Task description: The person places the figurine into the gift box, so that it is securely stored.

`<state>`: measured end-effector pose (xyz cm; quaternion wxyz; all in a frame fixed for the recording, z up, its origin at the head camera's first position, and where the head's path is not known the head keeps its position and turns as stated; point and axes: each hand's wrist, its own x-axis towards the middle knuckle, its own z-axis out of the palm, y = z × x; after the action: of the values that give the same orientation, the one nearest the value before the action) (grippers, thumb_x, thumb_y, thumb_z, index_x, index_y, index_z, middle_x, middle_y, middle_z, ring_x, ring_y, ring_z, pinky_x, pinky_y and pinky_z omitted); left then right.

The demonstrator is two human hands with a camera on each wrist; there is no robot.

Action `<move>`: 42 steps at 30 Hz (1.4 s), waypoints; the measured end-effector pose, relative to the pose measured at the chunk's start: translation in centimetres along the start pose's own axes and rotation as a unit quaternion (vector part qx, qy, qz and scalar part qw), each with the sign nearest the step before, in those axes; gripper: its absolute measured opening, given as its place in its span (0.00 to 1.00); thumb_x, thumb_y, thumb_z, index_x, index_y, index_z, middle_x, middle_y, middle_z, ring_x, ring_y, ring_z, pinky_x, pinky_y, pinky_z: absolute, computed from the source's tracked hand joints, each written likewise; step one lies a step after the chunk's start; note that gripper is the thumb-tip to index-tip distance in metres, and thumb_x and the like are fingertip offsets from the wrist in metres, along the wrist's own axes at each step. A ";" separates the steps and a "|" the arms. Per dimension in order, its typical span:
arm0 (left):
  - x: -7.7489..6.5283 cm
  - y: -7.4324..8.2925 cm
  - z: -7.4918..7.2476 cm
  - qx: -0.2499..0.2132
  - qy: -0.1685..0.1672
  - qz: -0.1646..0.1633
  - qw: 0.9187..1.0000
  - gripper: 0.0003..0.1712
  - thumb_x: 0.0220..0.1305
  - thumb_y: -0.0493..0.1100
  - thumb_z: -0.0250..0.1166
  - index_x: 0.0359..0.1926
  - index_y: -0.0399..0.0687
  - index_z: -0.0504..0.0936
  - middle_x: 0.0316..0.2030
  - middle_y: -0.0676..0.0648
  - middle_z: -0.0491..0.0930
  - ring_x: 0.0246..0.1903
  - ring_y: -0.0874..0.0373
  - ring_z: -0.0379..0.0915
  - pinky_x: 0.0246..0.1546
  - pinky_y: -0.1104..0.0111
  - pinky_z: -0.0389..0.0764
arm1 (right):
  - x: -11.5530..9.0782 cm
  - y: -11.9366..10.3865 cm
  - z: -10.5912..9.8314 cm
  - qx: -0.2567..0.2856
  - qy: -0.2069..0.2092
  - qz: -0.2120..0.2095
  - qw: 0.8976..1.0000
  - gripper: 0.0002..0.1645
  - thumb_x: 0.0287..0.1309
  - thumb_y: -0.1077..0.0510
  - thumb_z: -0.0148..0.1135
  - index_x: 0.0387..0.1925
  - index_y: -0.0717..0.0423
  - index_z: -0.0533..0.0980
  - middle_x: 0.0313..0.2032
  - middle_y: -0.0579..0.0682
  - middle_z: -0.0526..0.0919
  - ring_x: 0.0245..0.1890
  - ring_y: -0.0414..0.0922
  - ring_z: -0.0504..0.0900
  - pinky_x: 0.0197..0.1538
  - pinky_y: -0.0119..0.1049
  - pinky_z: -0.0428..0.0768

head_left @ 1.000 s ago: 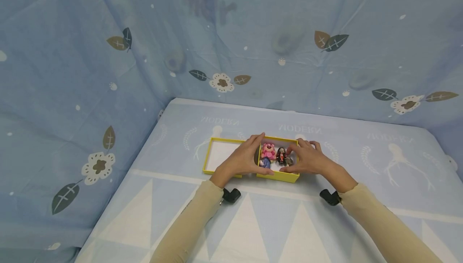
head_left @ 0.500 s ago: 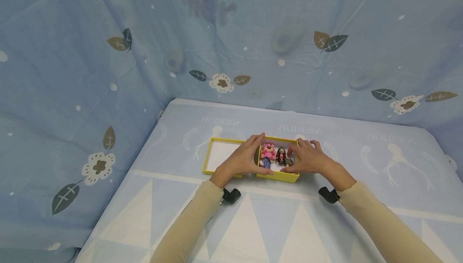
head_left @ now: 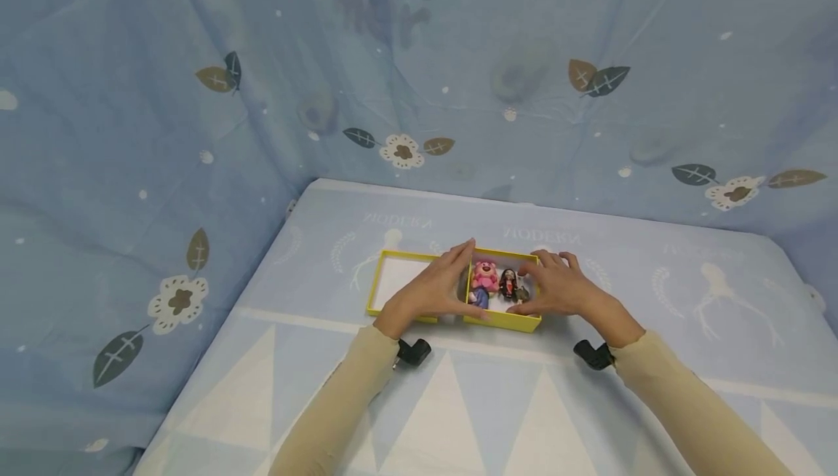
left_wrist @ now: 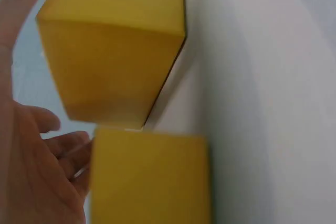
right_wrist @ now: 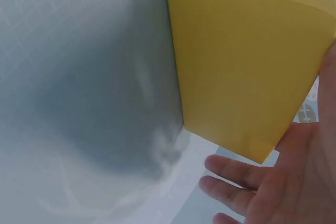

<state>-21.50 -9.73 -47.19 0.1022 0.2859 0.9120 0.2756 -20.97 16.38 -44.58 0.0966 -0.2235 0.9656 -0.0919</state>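
Observation:
In the head view, a yellow box (head_left: 503, 322) with a white inside holds small figurines. A pink bear figurine (head_left: 485, 276) lies at its left, with a blue figurine (head_left: 480, 297) below. Beside them lies a black-haired doll figurine (head_left: 508, 284). A small dark figurine (head_left: 522, 294) is partly hidden by my right hand (head_left: 556, 286), whose index finger and thumb reach over the box's right part with a gap between them. My left hand (head_left: 440, 288) spans the box's left side, thumb by the front edge. Wrist views show both hands' other fingers loosely extended; contact is unclear.
A shallow yellow-rimmed lid (head_left: 395, 272), white inside, lies left of the box, partly under my left hand. The patterned tablecloth (head_left: 497, 403) surrounds both. A blue flowered curtain (head_left: 511, 156) hangs behind and at the left.
My left hand has shifted slightly left, its thumb drawing back over the box's front edge. The right hand has barely moved. The box and figurines look nearly the same.

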 end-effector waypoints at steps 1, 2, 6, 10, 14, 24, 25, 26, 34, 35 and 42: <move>-0.2 -0.1 -0.3 -0.009 0.000 -0.002 1.000 0.77 0.41 0.77 0.70 0.77 0.64 0.27 0.78 0.50 0.38 0.77 0.50 0.40 0.73 0.51 0.56 | 0.0 0.0 0.0 0.001 0.001 -0.002 1.000 0.44 0.42 0.26 0.70 0.53 0.52 0.77 0.62 0.65 0.69 0.62 0.66 0.69 0.66 0.68 0.52; -0.3 -0.3 -0.6 -0.016 0.001 -0.005 1.000 0.77 0.41 0.76 0.71 0.77 0.65 0.27 0.78 0.50 0.37 0.77 0.50 0.39 0.73 0.50 0.55 | 0.0 0.0 0.0 0.003 0.002 -0.004 1.000 0.45 0.42 0.26 0.70 0.54 0.52 0.77 0.64 0.66 0.67 0.63 0.66 0.68 0.66 0.68 0.51; -1.5 -1.5 -2.1 -0.038 0.021 -0.023 0.999 0.76 0.39 0.75 0.73 0.76 0.70 0.29 0.78 0.52 0.38 0.77 0.51 0.38 0.73 0.49 0.54 | 0.0 -0.2 -0.2 0.010 0.011 -0.008 1.000 0.49 0.41 0.23 0.68 0.55 0.52 0.77 0.67 0.67 0.64 0.65 0.67 0.66 0.67 0.67 0.50; -2.9 -3.4 -3.6 -0.037 0.039 -0.041 0.998 0.77 0.36 0.76 0.73 0.77 0.69 0.33 0.78 0.52 0.41 0.77 0.51 0.40 0.72 0.47 0.56 | -0.3 -0.3 -0.7 0.018 0.024 -0.005 1.000 0.52 0.40 0.21 0.67 0.57 0.53 0.76 0.68 0.67 0.63 0.66 0.67 0.64 0.67 0.67 0.48; -4.6 -5.7 -4.8 -0.040 0.058 -0.057 0.996 0.79 0.32 0.74 0.76 0.78 0.63 0.38 0.78 0.49 0.44 0.76 0.47 0.41 0.71 0.44 0.56 | -0.7 -0.3 -1.4 0.026 0.039 -0.007 0.999 0.50 0.43 0.23 0.67 0.59 0.53 0.76 0.69 0.66 0.63 0.67 0.66 0.63 0.67 0.66 0.47; -8.2 -9.7 -5.5 -0.056 0.053 -0.076 0.994 0.79 0.34 0.64 0.82 0.79 0.48 0.41 0.78 0.43 0.41 0.76 0.41 0.37 0.70 0.38 0.49 | -1.0 -2.5 -2.2 0.038 0.093 -0.043 0.994 0.49 0.44 0.27 0.69 0.61 0.54 0.74 0.68 0.62 0.65 0.68 0.61 0.64 0.68 0.63 0.49; -8.4 -10.0 -5.4 -0.063 0.048 -0.077 0.994 0.79 0.34 0.64 0.82 0.79 0.48 0.41 0.78 0.42 0.41 0.76 0.41 0.36 0.70 0.37 0.49 | -1.0 -3.0 -2.2 0.038 0.098 -0.048 0.993 0.50 0.44 0.27 0.69 0.61 0.54 0.74 0.68 0.62 0.65 0.68 0.61 0.64 0.68 0.63 0.50; -8.5 -10.3 -5.3 -0.070 0.043 -0.075 0.994 0.80 0.34 0.64 0.82 0.79 0.47 0.40 0.78 0.42 0.40 0.76 0.41 0.35 0.70 0.37 0.49 | -1.0 -3.4 -2.2 0.040 0.102 -0.053 0.993 0.50 0.44 0.27 0.69 0.62 0.53 0.73 0.68 0.61 0.65 0.69 0.61 0.63 0.68 0.63 0.50; -8.8 -11.8 -4.5 -0.104 0.020 -0.061 0.993 0.84 0.29 0.71 0.80 0.78 0.46 0.39 0.78 0.42 0.39 0.76 0.41 0.34 0.69 0.35 0.45 | -0.5 -7.1 -1.3 0.045 0.130 -0.104 0.985 0.57 0.41 0.25 0.69 0.67 0.53 0.67 0.66 0.58 0.68 0.70 0.58 0.62 0.68 0.61 0.53; -8.8 -11.9 -4.5 -0.100 0.015 -0.065 0.993 0.84 0.29 0.71 0.80 0.78 0.46 0.39 0.78 0.43 0.39 0.76 0.41 0.34 0.70 0.36 0.44 | -0.4 -7.6 -1.0 0.044 0.129 -0.109 0.985 0.59 0.41 0.25 0.70 0.68 0.54 0.66 0.66 0.58 0.68 0.71 0.58 0.61 0.69 0.60 0.54; -8.7 -11.7 -4.5 -0.065 -0.007 -0.088 0.994 0.84 0.30 0.65 0.83 0.79 0.47 0.37 0.78 0.41 0.40 0.76 0.41 0.35 0.71 0.37 0.44 | 1.0 -10.3 0.8 0.028 0.084 -0.125 0.988 0.64 0.43 0.22 0.65 0.72 0.58 0.60 0.69 0.60 0.65 0.74 0.58 0.55 0.72 0.61 0.51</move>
<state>-21.38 -24.83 -49.80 0.1510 0.1994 0.9130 0.3224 -17.40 6.77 -43.19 0.0090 -0.3308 0.9319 -0.1484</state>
